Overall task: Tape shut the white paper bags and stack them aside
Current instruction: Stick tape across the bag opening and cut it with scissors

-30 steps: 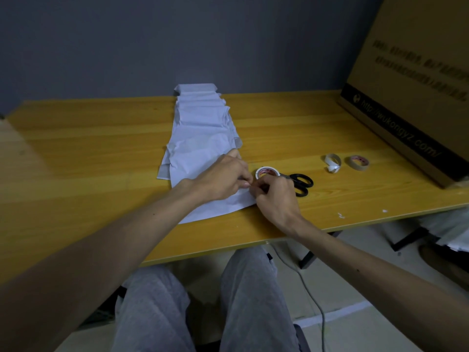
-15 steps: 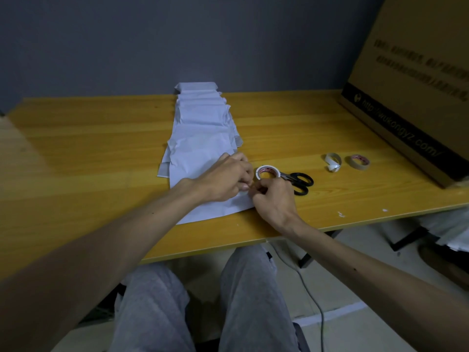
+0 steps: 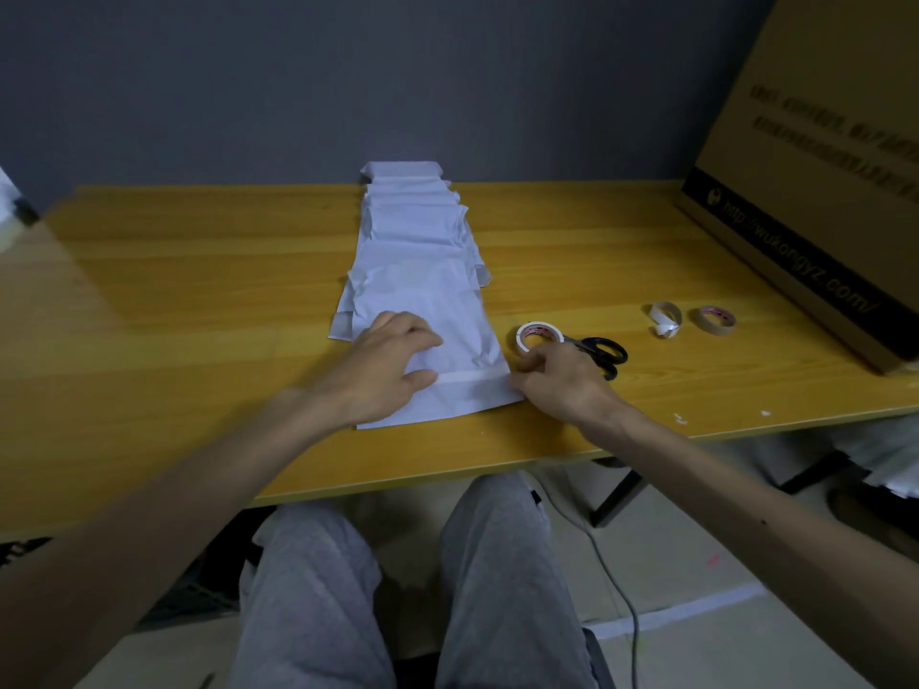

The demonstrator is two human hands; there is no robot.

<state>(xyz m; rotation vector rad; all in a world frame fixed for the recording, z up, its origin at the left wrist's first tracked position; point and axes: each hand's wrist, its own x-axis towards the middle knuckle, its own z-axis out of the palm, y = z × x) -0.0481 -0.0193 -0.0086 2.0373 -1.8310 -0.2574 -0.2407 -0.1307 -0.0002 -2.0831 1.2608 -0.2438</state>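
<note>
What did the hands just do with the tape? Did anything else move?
The left hand slid left across the nearest bag, away from the right hand, which stayed at the bag's right edge. A tape strip now shows between them, lying across the bag. The tape roll, scissors and the other bags stayed put.
</note>
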